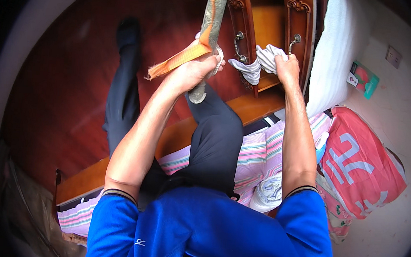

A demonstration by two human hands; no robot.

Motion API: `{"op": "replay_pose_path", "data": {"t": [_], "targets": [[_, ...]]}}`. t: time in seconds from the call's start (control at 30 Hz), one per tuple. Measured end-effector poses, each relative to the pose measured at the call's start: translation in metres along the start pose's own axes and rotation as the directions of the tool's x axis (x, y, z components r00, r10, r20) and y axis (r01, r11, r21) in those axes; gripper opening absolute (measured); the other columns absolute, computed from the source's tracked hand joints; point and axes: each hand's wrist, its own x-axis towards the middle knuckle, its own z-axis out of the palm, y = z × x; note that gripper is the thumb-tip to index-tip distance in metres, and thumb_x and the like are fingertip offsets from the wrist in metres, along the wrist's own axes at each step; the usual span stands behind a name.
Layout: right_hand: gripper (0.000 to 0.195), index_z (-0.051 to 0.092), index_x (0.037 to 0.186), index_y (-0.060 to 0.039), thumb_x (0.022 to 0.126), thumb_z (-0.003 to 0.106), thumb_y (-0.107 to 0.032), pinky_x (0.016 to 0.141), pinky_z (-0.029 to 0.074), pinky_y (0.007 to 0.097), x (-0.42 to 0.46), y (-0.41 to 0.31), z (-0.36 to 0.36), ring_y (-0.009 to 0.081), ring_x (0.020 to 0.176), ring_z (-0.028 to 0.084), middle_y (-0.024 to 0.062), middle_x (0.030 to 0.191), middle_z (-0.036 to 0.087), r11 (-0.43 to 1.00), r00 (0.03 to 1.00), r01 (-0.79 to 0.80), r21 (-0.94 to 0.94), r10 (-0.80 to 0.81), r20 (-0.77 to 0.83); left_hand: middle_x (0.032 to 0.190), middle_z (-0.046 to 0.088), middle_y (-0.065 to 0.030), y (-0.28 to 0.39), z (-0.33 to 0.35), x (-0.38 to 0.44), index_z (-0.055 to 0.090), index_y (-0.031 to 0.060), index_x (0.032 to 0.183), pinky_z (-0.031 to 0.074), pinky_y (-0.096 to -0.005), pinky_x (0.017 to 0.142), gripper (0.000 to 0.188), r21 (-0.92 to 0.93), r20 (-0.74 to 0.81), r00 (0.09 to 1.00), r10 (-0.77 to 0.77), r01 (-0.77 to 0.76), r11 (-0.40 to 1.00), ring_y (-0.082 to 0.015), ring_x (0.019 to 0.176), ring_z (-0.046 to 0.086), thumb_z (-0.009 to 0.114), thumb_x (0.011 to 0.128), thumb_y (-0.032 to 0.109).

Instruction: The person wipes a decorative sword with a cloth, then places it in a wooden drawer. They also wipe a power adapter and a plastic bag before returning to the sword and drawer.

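Observation:
My left hand (197, 68) is closed around a long grey-green tube (214, 18) with a worn surface, held above my bent knee. An orange woven strap (178, 61) with a frayed end lies over that hand, and a pale braided cord (218, 59) loops beside the tube under my fingers. My right hand (288, 68) grips a crumpled light-grey cloth (267, 59), whose loose end hangs toward the left. Behind the cloth stands a wooden drawer unit (268, 21) with carved fronts and metal handles.
I sit on a wooden bed edge (82, 180) with a striped sheet (261, 151). A rolled white cloth (268, 193) lies by my right side. Farther right are a red bag with white writing (362, 162), a green and red box (363, 79) and a wall socket (393, 57). The floor (67, 92) is dark red.

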Motion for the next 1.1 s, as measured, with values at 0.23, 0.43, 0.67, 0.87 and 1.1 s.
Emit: {"op": "replay_pose_path", "data": {"t": [0.23, 0.43, 0.67, 0.87, 1.1], "targets": [[0.051, 0.066, 0.114, 0.0064, 0.083, 0.066, -0.034, 0.095, 0.053, 0.0455, -0.051, -0.043, 0.006, 0.041, 0.108, 0.07, 0.0305, 0.111, 0.071, 0.985, 0.942, 0.069, 0.161, -0.118, 0.314, 0.104, 0.067, -0.0052, -0.009, -0.001, 0.003, 0.058, 0.0029, 0.115, 0.055, -0.0298, 0.086, 0.026, 0.048, 0.055, 0.998, 0.005, -0.008, 0.999, -0.0121, 0.094, 0.066, 0.065, 0.1, 0.023], [0.045, 0.062, 0.114, 0.0045, 0.085, 0.064, -0.03, 0.095, 0.052, 0.0499, -0.102, -0.08, 0.003, 0.0442, 0.109, 0.068, 0.0316, 0.108, 0.07, 0.99, 0.94, 0.071, 0.126, -0.108, 0.323, 0.102, 0.067, -0.0047, -0.011, -0.008, 0.0, 0.06, 0.0022, 0.115, 0.055, -0.0301, 0.085, 0.029, 0.128, 0.081, 0.997, 0.002, -0.012, 0.992, -0.0121, 0.093, 0.066, 0.066, 0.1, 0.026], [0.051, 0.056, 0.127, 0.0049, 0.088, 0.064, -0.027, 0.097, 0.051, 0.0449, -0.125, -0.081, 0.009, 0.0431, 0.108, 0.067, 0.0291, 0.116, 0.067, 0.982, 0.94, 0.076, 0.175, -0.128, 0.315, 0.107, 0.07, -0.006, -0.012, -0.002, 0.003, 0.062, 0.0016, 0.121, 0.054, -0.0299, 0.088, 0.029, -0.001, -0.02, 1.0, -0.016, 0.016, 1.0, -0.0119, 0.094, 0.067, 0.066, 0.101, 0.021], [0.065, 0.044, 0.145, 0.0065, 0.089, 0.062, -0.022, 0.099, 0.053, 0.0466, -0.168, -0.105, -0.054, 0.044, 0.113, 0.068, 0.0323, 0.117, 0.069, 0.965, 0.936, 0.113, 0.235, -0.183, 0.302, 0.106, 0.072, -0.0052, -0.005, 0.002, 0.0, 0.064, 0.0036, 0.119, 0.053, -0.0313, 0.084, 0.03, -0.02, -0.096, 0.993, -0.063, 0.061, 0.998, -0.0116, 0.094, 0.067, 0.068, 0.099, 0.025], [0.035, 0.061, 0.126, 0.0084, 0.093, 0.061, -0.006, 0.083, 0.056, 0.0334, -0.129, -0.108, -0.12, 0.0221, 0.093, 0.07, 0.0202, 0.103, 0.072, 0.72, 0.729, 0.62, 0.311, -0.383, -0.567, 0.102, 0.072, -0.0048, -0.011, 0.003, 0.005, 0.063, 0.0054, 0.116, 0.051, -0.0281, 0.07, 0.027, -0.054, -0.117, 0.992, -0.036, 0.03, 0.998, -0.0108, 0.088, 0.068, 0.069, 0.099, 0.026]]}}
